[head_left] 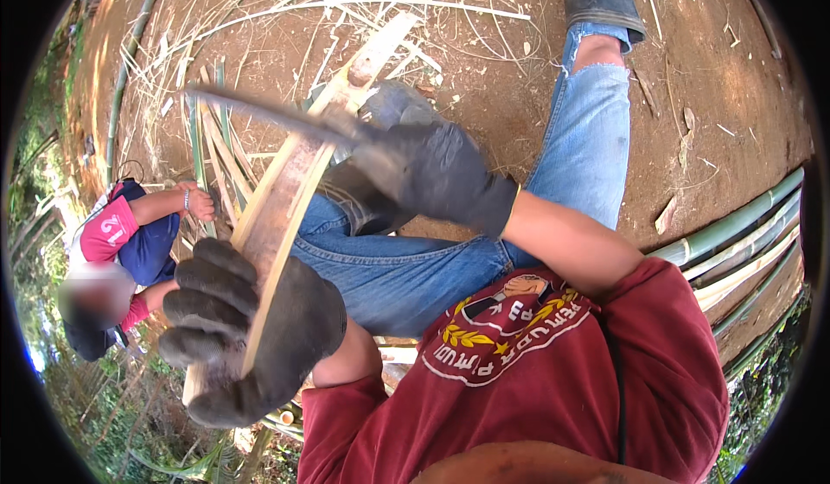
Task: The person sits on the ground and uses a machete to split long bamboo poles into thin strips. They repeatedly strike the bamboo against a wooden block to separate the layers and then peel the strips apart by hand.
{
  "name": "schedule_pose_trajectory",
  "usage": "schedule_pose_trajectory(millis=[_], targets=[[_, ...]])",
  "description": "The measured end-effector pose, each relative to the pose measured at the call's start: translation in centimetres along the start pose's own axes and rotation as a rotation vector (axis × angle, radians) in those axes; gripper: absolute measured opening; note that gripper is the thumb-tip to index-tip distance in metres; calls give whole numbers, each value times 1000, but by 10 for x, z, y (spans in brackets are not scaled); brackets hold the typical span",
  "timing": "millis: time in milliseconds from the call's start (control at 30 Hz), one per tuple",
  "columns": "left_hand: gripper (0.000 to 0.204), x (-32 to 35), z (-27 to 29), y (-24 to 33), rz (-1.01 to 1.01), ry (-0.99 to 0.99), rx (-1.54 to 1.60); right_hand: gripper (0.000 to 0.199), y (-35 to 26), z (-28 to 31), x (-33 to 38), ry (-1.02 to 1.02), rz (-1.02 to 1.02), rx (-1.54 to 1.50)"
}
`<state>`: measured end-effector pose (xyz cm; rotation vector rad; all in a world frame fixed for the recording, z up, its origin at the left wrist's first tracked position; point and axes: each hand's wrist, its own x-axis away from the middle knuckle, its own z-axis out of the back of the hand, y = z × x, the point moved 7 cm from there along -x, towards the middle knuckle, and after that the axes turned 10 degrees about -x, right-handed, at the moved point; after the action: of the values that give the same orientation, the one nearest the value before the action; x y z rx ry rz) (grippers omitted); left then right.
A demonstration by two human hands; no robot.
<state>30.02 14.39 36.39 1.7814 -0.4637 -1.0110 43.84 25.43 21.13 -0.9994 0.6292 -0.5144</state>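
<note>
My left hand (298, 328), in a dark glove, is wrapped round the lower end of a split bamboo piece (281, 203). The bamboo slants up and to the right, its brown hollow inner side toward me and its cut edges pale. My right hand (454, 173), also gloved, grips the handle of a long-bladed knife (259, 108), blurred by motion. Its blade points left and lies across the bamboo's upper half in the picture; whether it touches the wood I cannot tell. The bamboo passes over my bent leg (398, 272) and boot.
Pale bamboo strips and shavings (346, 4) litter the brown dirt floor at the far side. Another person (156, 225) sits at the left, beside several bamboo strips (229, 151). Bamboo poles (735, 229) lie at the right. My other leg (592, 130) stretches away.
</note>
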Motion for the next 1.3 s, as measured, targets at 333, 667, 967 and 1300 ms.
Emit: schedule_pose_trajectory(millis=[333,667,967,1300], targets=[[51,-10,-37,6,-242,38,-73,58,-15,4,-15,-209,-40,-36],[51,-23,-30,2,-171,-52,-61,66,30,-16,-12,-194,10,23],[47,-33,-26,-7,-150,-47,-45,55,73,1,-31,-234,-206,-141],[43,-35,-28,-12,-107,-60,-55,66,70,-6,-22,-314,-28,-54]])
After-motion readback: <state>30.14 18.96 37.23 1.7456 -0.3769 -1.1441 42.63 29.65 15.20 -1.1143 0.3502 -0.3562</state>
